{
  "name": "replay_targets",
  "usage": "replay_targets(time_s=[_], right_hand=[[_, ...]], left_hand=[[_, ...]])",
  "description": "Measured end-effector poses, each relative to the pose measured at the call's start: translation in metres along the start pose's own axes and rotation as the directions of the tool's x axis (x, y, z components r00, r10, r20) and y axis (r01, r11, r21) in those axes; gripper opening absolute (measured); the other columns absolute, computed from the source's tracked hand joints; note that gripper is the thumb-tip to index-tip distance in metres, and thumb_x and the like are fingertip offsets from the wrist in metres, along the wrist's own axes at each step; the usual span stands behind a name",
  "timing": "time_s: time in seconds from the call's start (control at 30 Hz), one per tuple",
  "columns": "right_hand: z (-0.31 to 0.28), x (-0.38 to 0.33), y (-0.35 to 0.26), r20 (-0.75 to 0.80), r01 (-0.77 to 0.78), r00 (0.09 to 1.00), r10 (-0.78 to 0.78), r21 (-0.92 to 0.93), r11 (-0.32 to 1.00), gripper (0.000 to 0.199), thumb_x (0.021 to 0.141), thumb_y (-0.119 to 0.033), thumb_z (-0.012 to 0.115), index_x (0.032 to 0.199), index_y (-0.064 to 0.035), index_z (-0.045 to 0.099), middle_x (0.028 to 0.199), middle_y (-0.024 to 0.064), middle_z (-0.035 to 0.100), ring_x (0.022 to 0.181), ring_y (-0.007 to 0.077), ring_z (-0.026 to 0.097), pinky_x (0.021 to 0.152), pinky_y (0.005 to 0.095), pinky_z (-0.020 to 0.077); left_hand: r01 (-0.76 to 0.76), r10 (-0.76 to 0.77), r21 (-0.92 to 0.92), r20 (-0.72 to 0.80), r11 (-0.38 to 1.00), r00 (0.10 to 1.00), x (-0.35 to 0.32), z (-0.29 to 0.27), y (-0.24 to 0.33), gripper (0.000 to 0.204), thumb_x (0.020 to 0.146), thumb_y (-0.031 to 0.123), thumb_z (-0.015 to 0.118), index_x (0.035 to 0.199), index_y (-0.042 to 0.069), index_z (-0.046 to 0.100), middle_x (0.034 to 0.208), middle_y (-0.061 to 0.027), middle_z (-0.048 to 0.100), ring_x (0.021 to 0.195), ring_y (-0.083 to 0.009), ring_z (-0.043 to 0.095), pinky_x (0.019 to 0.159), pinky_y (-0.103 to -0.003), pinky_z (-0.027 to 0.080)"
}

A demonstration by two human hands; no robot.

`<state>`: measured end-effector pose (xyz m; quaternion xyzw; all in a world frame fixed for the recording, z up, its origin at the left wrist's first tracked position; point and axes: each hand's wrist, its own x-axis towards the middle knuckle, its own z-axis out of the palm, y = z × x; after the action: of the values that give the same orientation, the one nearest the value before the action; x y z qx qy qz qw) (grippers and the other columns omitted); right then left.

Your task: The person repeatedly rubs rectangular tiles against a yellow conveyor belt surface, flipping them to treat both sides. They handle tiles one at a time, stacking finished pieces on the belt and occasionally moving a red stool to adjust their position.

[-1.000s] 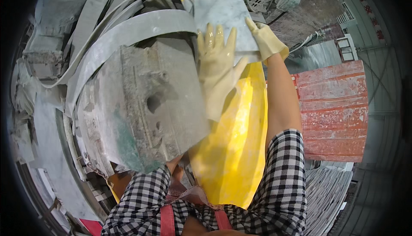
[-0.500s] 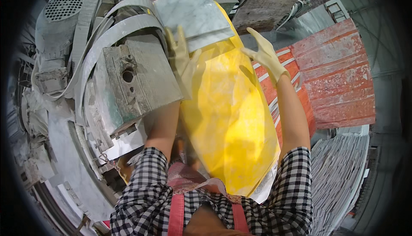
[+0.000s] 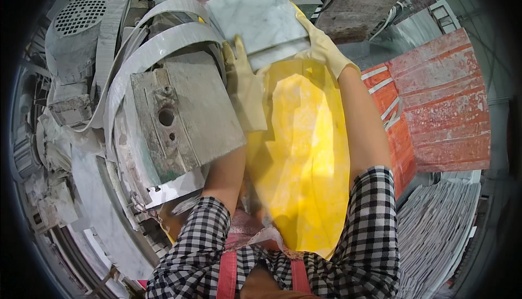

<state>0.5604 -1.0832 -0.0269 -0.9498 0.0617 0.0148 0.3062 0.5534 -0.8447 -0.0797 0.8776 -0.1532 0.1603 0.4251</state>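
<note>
Two white-grey marble tiles lie stacked at the far end of a yellow sheet-covered surface (image 3: 304, 157). The upper tile (image 3: 258, 19) is set slightly back, so the near strip of the lower tile (image 3: 276, 54) shows. My left hand (image 3: 243, 84), in a cream rubber glove, is at the stack's left near corner, fingers stretched and apart, thumb toward the lower tile's near edge. My right hand (image 3: 322, 49), gloved alike, closes round the right near corner, fingers along the upper tile's right edge and thumb across the front. Its fingertips are partly hidden.
A dusty grey machine block (image 3: 187, 114) with a round hole stands close by my left forearm, under curved pale guard bands (image 3: 157, 43). A vented motor cover (image 3: 81, 13) is behind it. To the right are a red-stained board (image 3: 446, 103) and a stack of thin sheets (image 3: 440, 234).
My right hand has come in from the right onto the tiles' right corner. My left hand stays by their left edge. The whole view has shifted slightly.
</note>
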Motion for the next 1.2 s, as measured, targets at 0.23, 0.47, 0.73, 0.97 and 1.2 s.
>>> replay_targets(time_s=[0.23, 0.47, 0.73, 0.97, 1.2], right_hand=[[0.004, -0.004, -0.01, -0.153, 0.016, 0.988, -0.023, -0.048, 0.999, 0.104, 0.066, -0.005, 0.091, 0.155, -0.0149, 0.038, 0.141, 0.0165, 0.059, 0.126, 0.0342, 0.059, 0.105, 0.0392, 0.0473], [0.002, -0.01, -0.004, -0.069, -0.012, 0.997, 0.017, 0.064, 0.998, 0.103, 0.071, -0.001, 0.087, 0.158, -0.0145, 0.033, 0.146, 0.0172, 0.055, 0.131, 0.0336, 0.055, 0.109, 0.0387, 0.0436], [0.002, -0.149, -0.015, -0.32, 0.126, 0.945, -0.064, 0.176, 0.976, 0.054, 0.092, -0.018, 0.071, 0.141, -0.0009, 0.054, 0.146, 0.0179, 0.056, 0.138, 0.0307, 0.051, 0.114, 0.0358, 0.0375], [0.03, -0.407, -0.064, -0.065, -0.238, 0.957, 0.281, 0.374, 0.896, 0.031, 0.104, -0.016, 0.055, 0.128, 0.0012, 0.064, 0.127, 0.013, 0.067, 0.124, 0.0226, 0.06, 0.106, 0.0343, 0.044], [0.039, -0.588, -0.072, -0.072, 0.027, 0.994, 0.08, 0.882, 0.47, 0.043, 0.108, -0.025, 0.05, 0.14, 0.0029, 0.056, 0.135, 0.0136, 0.064, 0.127, 0.0186, 0.058, 0.107, 0.0353, 0.0448]], left_hand=[[0.072, -0.072, -0.004, -0.099, 0.997, 0.992, 0.005, 0.016, -0.007, 0.077, 0.086, 0.034, 0.075, 0.154, 0.018, 0.042, 0.161, -0.0178, 0.034, 0.147, -0.038, 0.034, 0.122, -0.048, 0.029], [0.153, -0.153, -0.066, 0.005, 0.986, 0.988, -0.002, 0.001, 0.014, 0.083, 0.093, 0.028, 0.07, 0.162, 0.017, 0.025, 0.165, -0.0213, 0.025, 0.153, -0.0383, 0.022, 0.125, -0.048, 0.017], [-0.03, 0.036, -0.166, 0.028, 0.986, 0.999, -0.055, -0.02, 0.034, 0.078, 0.094, 0.028, 0.065, 0.16, 0.012, 0.028, 0.165, -0.0242, 0.021, 0.152, -0.0422, 0.021, 0.124, -0.051, 0.022], [-0.218, 0.431, -0.532, 0.316, 0.818, 0.845, -0.211, -0.073, 0.055, 0.045, 0.099, 0.016, 0.059, 0.142, 0.002, 0.056, 0.148, -0.025, 0.05, 0.143, -0.0401, 0.042, 0.12, -0.047, 0.03], [0.662, 0.302, -0.502, 0.865, 0.557, 0.401, -0.344, -0.157, 0.103, 0.055, 0.101, 0.025, 0.062, 0.148, -0.001, 0.048, 0.15, -0.0145, 0.051, 0.141, -0.026, 0.046, 0.118, -0.04, 0.035]])
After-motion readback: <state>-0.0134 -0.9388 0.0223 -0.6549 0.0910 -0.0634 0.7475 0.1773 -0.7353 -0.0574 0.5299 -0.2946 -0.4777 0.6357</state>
